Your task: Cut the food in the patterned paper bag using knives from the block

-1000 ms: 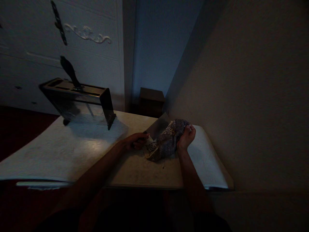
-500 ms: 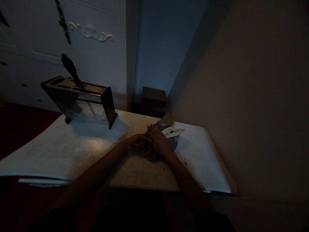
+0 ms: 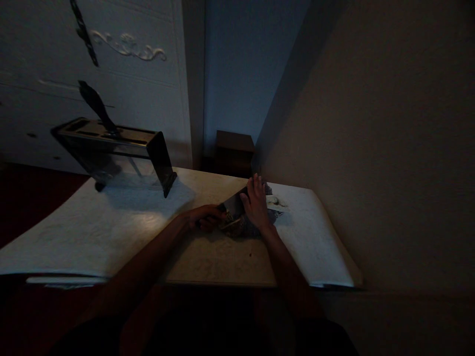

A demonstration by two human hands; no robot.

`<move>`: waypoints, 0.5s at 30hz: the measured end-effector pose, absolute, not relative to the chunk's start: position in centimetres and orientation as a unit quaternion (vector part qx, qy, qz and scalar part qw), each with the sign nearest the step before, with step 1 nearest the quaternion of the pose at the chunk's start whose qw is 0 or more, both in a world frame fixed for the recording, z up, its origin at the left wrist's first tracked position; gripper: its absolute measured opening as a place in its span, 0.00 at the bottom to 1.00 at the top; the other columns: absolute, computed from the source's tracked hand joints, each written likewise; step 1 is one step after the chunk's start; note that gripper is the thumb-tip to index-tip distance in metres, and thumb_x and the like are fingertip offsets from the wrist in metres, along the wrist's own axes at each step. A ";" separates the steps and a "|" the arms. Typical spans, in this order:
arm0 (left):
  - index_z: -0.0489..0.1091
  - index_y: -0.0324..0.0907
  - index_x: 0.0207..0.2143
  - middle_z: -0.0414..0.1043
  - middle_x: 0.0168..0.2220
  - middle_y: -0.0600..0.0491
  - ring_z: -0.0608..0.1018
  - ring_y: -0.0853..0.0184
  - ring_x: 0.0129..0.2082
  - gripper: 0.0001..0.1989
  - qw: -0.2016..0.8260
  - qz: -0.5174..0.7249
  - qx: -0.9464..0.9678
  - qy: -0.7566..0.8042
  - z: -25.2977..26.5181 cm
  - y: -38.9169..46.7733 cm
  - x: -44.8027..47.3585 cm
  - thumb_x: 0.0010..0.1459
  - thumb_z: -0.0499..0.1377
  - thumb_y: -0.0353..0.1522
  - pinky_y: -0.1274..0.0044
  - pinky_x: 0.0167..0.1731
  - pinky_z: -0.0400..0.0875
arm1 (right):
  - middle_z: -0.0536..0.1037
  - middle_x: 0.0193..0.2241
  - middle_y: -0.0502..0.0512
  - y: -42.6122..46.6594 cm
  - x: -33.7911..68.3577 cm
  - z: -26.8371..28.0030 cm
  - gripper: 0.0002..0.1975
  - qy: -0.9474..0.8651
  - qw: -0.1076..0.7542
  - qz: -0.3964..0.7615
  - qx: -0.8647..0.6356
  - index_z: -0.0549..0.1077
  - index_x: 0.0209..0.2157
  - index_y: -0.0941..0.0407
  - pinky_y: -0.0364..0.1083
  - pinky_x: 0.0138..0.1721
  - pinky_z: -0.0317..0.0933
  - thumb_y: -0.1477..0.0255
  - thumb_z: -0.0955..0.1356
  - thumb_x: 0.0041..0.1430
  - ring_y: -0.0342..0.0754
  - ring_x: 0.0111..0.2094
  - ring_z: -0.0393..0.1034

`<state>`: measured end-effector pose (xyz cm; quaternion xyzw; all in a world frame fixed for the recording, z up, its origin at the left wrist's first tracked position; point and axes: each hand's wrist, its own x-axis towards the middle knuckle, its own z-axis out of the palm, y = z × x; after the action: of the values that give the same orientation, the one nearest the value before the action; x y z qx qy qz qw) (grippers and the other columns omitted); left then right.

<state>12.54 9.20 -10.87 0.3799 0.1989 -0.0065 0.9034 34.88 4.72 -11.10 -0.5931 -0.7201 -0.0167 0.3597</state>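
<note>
Grey cloth [image 3: 248, 228] under the right hand [image 3: 256, 205]

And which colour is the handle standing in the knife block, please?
The handle is black, seen best in the head view.

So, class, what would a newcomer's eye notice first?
Probably the knife block, standing back left on the pale table, a black handle rising from it. Nearer the middle, the left hand holds a broad blade while the right hand lies over it and patterned cloth.

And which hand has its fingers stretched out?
The right hand, over the knife and cloth; the left hand differs, its fingers curled in a grip on the knife.
</note>
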 end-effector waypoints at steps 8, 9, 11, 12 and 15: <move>0.59 0.42 0.30 0.48 0.13 0.65 0.45 0.79 0.08 0.08 0.905 0.027 0.382 0.187 -11.5 10.1 12.0 0.55 0.58 0.26 0.88 0.07 0.49 | 0.39 0.69 0.66 4.6 36.9 -11.7 0.39 -0.635 0.437 0.078 -0.632 0.48 0.68 0.61 0.59 0.67 0.35 0.50 0.56 0.65 0.53 0.70 0.32; 0.59 0.42 0.30 0.48 0.13 0.65 0.45 0.79 0.08 0.08 0.904 0.031 0.381 0.193 -11.6 10.1 12.0 0.55 0.58 0.26 0.87 0.07 0.50 | 0.39 0.69 0.66 4.4 36.9 -11.6 0.39 -0.627 0.447 0.089 -0.632 0.48 0.68 0.61 0.58 0.67 0.36 0.50 0.57 0.65 0.52 0.70 0.33; 0.58 0.42 0.30 0.49 0.13 0.65 0.45 0.80 0.08 0.09 0.902 0.036 0.380 0.200 -11.7 10.2 11.9 0.54 0.59 0.27 0.87 0.07 0.50 | 0.39 0.69 0.65 4.1 36.8 -11.5 0.39 -0.601 0.479 0.101 -0.632 0.49 0.67 0.60 0.58 0.67 0.36 0.50 0.58 0.64 0.52 0.70 0.34; 0.59 0.42 0.30 0.49 0.13 0.65 0.45 0.80 0.08 0.09 0.902 0.039 0.381 0.198 -11.8 10.1 11.9 0.54 0.59 0.27 0.88 0.07 0.50 | 0.39 0.69 0.64 3.9 36.7 -11.4 0.39 -0.585 0.500 0.105 -0.630 0.49 0.67 0.59 0.57 0.67 0.36 0.50 0.59 0.64 0.51 0.70 0.35; 0.59 0.42 0.31 0.50 0.13 0.65 0.47 0.80 0.08 0.09 0.903 0.056 0.383 0.185 -11.8 10.1 12.0 0.54 0.59 0.26 0.88 0.07 0.50 | 0.44 0.69 0.62 3.7 36.5 -11.2 0.39 -0.527 0.565 0.134 -0.621 0.51 0.67 0.59 0.56 0.67 0.36 0.50 0.61 0.62 0.50 0.69 0.38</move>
<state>11.98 10.07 -11.79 0.3834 0.1851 0.0555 0.9032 36.47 3.66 -11.23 -0.6210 -0.5267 0.1345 0.5647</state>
